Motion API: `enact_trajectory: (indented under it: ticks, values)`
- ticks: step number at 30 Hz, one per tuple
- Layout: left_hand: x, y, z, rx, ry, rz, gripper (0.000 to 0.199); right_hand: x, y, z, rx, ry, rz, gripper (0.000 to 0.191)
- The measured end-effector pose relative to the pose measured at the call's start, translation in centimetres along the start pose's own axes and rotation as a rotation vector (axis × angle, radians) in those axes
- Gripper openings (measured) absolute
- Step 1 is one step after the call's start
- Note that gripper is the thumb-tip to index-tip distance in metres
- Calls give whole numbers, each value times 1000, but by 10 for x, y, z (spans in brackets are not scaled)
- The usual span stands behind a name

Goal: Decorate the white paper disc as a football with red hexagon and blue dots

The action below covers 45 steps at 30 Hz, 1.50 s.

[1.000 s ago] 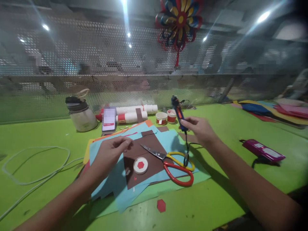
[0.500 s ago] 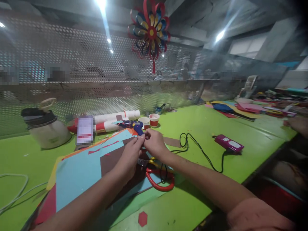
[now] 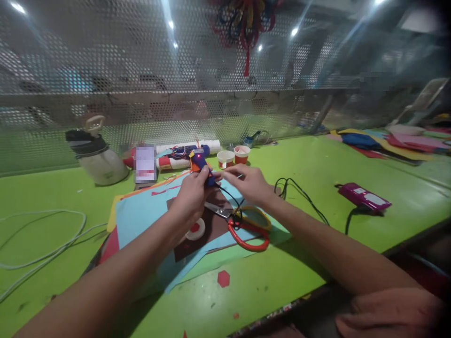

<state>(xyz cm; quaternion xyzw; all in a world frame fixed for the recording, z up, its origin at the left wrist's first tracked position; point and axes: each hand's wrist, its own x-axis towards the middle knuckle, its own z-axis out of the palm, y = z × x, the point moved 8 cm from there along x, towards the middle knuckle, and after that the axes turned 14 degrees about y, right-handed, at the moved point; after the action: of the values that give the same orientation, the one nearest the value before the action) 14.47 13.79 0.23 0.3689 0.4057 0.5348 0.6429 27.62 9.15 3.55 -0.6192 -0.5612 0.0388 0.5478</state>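
A blue glue gun [image 3: 200, 160] with a yellow tip and a lit red light is gripped in my left hand [image 3: 192, 195], above sheets of coloured paper. My right hand [image 3: 251, 184] is just right of the gun's body, thumb and fingertips drawn together in a pinch. Whatever lies between those fingertips is too small to make out. The gun's black cord runs down past large scissors [image 3: 248, 241] with red and yellow handles. Below my left hand, a white tape roll [image 3: 195, 230] rests on brown paper [image 3: 211, 230]. Light blue paper [image 3: 141, 218] is underneath.
Two paper cups [image 3: 241, 155] stand behind my hands, beside white rolls [image 3: 172, 163]. A phone [image 3: 145, 164] and a jug [image 3: 98, 157] are at the left. A purple power box [image 3: 364, 197] sits at the right; a red paper hexagon [image 3: 223, 279] lies near the front.
My view has tilted down and turned left. My right hand has drawn away a little from my left, and more of the glue gun shows. The tape roll has come into sight.
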Motion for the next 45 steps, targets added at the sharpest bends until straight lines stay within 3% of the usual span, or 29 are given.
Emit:
enact_trajectory:
  ticks: [3, 7, 9, 12, 17, 22, 30, 33, 40, 45]
  values:
    - [-3, 4, -4, -7, -22, -7, 26, 32, 50, -35, -108, 91, 117, 23]
    - [-7, -10, -7, -4, -47, -17, 32, 79, 126, -75, -249, 147, 305, 33]
    - [-8, -20, -9, 7, -56, -22, 34, 98, 152, -82, -291, 130, 351, 34]
    - [-8, -29, -14, 31, -50, -42, 33, 117, 174, -73, -325, 58, 355, 34]
    - [-7, -37, -23, 63, -9, -76, 34, 136, 174, -27, -311, -103, 184, 35]
    - [-11, -45, -27, 88, 19, -130, 41, 147, 170, 10, -351, -126, 24, 37]
    - [-7, -63, -20, 121, -19, -161, 52, 152, 189, 12, -485, -122, -10, 32]
    - [-10, -66, -19, 96, -25, -173, 51, 156, 185, 17, -492, -131, -42, 34]
    - [-12, -60, -25, 78, 32, -176, 51, 157, 168, 52, -502, -266, -141, 34]
    - [-15, -63, -22, 53, 10, -185, 50, 157, 170, 43, -527, -253, -90, 33]
